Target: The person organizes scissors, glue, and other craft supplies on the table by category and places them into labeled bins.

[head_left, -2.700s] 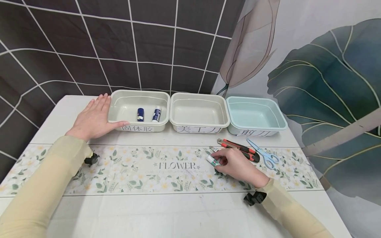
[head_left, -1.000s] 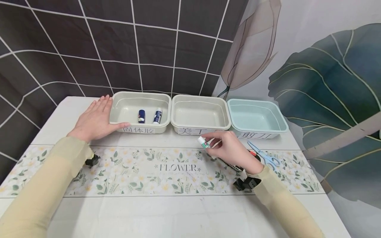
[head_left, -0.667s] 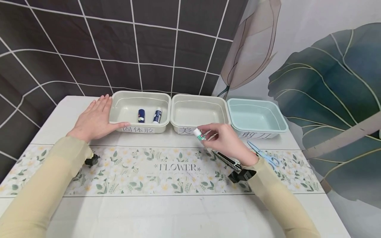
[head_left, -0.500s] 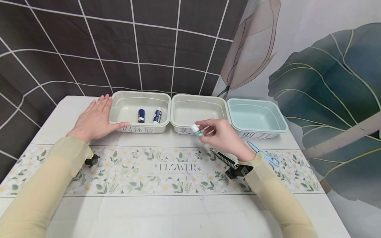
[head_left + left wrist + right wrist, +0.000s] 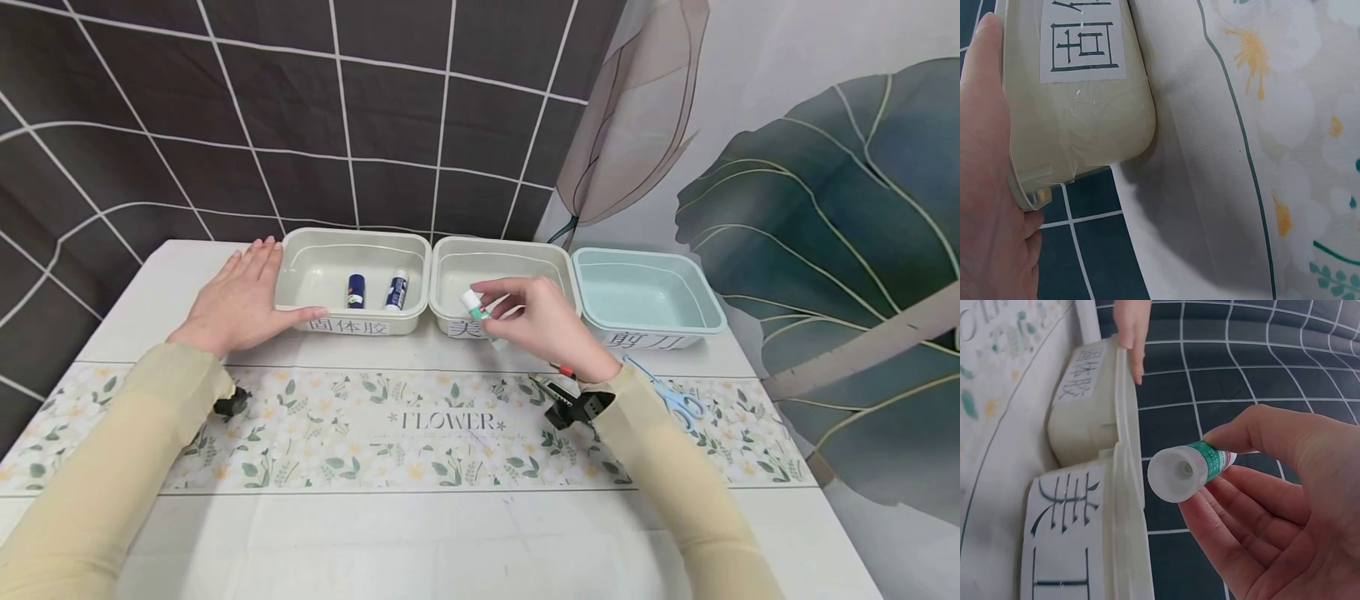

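Note:
My right hand (image 5: 536, 321) pinches a green and white glue stick (image 5: 475, 305) between thumb and fingers, over the front rim of the middle cream bin (image 5: 558, 252). In the right wrist view the hollow white end of the glue stick (image 5: 1188, 470) faces the camera. My left hand (image 5: 236, 296) lies with straight fingers along the left side of the left cream bin (image 5: 300, 271), its thumb across the front rim. Inside that bin are two glue sticks, a dark blue one (image 5: 356, 292) and a blue and white one (image 5: 397, 290).
A pale blue bin (image 5: 648, 287) stands at the right of the row. Light blue scissors (image 5: 678, 400) lie in front of it. Utility knives, one with a red tip (image 5: 562, 369), are partly hidden under my right wrist. A dark tiled-pattern backdrop (image 5: 390, 108) rises behind.
My right hand has picked the green and white glue stick off the table and carried it up and left to the middle bin's front. The left hand stays at the left bin.

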